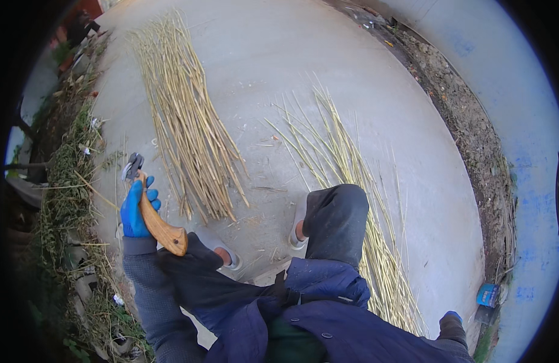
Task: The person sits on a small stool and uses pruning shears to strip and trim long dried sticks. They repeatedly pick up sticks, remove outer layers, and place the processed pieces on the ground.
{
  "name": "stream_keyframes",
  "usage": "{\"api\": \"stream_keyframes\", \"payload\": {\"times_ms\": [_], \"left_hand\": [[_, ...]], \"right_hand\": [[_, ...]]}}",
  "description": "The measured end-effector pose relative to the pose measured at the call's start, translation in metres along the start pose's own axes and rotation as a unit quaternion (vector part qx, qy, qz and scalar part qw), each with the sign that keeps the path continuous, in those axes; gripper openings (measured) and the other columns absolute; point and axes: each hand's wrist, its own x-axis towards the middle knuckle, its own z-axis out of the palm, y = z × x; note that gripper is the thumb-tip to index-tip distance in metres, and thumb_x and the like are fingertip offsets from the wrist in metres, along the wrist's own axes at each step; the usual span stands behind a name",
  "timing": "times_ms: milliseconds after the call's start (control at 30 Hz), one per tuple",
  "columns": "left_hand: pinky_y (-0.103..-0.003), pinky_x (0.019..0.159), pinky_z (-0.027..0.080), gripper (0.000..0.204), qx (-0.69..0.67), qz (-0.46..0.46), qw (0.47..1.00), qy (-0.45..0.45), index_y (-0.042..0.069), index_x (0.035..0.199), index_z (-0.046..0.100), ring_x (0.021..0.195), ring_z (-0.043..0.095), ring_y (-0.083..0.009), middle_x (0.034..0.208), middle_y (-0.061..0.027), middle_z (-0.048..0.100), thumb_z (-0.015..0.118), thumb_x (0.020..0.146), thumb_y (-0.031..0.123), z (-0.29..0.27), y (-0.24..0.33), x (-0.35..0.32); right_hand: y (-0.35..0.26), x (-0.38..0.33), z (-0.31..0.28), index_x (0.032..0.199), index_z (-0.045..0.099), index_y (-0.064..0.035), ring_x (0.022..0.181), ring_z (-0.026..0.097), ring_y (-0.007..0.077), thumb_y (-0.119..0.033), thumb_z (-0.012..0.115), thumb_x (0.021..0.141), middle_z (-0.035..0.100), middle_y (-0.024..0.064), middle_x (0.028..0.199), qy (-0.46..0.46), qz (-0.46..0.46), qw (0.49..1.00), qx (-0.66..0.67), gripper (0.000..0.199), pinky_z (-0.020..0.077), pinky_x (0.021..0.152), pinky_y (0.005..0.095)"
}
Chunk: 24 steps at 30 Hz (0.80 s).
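My left hand (pixel 136 209), in a blue glove, is closed around the curved wooden handle of a tool (pixel 162 228). The tool's short metal head (pixel 133 166) points away from me; its exact kind is hard to make out. Just right of this hand lies a long spread of tan stalks (pixel 191 130). My right hand (pixel 453 315) shows only as a bit of blue glove beyond the sleeve at the lower right, its fingers hidden. Thinner, yellow-green stalks (pixel 382 242) run past my right knee toward that side.
Both heaps rest on a concrete floor (pixel 255 72), between my feet and beyond. Weeds and dry plant litter (pixel 67 199) line the left edge. A dirt strip (pixel 467 121) and a pale wall (pixel 527 199) bound the right side, with a blue container (pixel 488 295) beside the wall.
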Motion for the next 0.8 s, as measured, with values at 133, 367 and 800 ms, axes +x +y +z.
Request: {"api": "stream_keyframes", "payload": {"times_ms": [133, 367, 800], "left_hand": [[-0.023, 0.059, 0.052, 0.048, 0.017, -0.036, 0.999, -0.022, -0.002, 0.128, 0.053, 0.071, 0.06, -0.0114, 0.111, -0.0117, 0.064, 0.063, 0.093, 0.03, 0.014, -0.011, 0.014], [-0.027, 0.061, 0.057, 0.046, 0.018, -0.033, 0.999, 0.016, -0.005, 0.122, 0.056, 0.068, 0.067, -0.018, 0.093, -0.0156, 0.069, 0.062, 0.094, 0.03, 0.03, -0.044, 0.037], [-0.026, 0.056, 0.05, 0.044, 0.103, -0.157, 0.981, 0.05, -0.007, 0.119, 0.056, 0.059, 0.06, -0.0159, 0.077, -0.0112, 0.066, 0.06, 0.093, 0.029, 0.053, -0.02, 0.027]], "right_hand": [[-0.081, -0.01, -0.164, 0.113, 0.071, -0.0192, 0.119, 0.06, 0.0229, -0.033, 0.061, 0.086, 0.066, 0.0031, 0.123, 0.16, -0.029, 0.987, 0.012, 0.032, 0.0469, 0.092, 0.0434], [-0.317, -0.126, -0.476, 0.093, 0.068, -0.0119, 0.09, 0.068, 0.0311, -0.034, 0.054, 0.081, 0.07, 0.0135, 0.096, 0.529, -0.343, 0.773, 0.069, 0.029, 0.0505, 0.08, 0.0444], [-0.767, -0.442, -0.471, 0.115, 0.063, -0.0106, 0.106, 0.064, 0.0321, -0.05, 0.051, 0.088, 0.067, 0.017, 0.113, 0.35, -0.633, 0.685, 0.084, 0.05, 0.0478, 0.091, 0.043]]}}
